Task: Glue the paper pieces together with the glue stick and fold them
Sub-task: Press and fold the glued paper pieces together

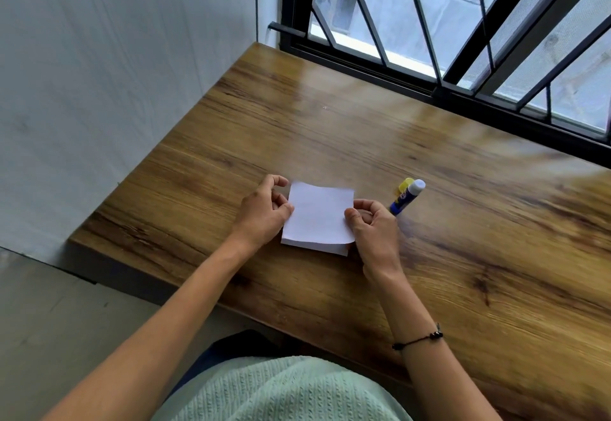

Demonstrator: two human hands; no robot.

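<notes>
A small stack of white square paper pieces (318,218) lies on the wooden table (463,222). My left hand (264,210) pinches the top sheet at its left edge. My right hand (372,225) pinches the same sheet at its right edge, and that sheet's near right corner curls up off the stack. A blue glue stick (407,197) lies uncapped on the table just right of the paper, its white tip pointing away from me. Its yellow cap (404,185) rests beside it on the left.
A grey wall runs along the table's left side. A black barred window (463,40) borders the far edge. The table's near edge crosses diagonally in front of my lap.
</notes>
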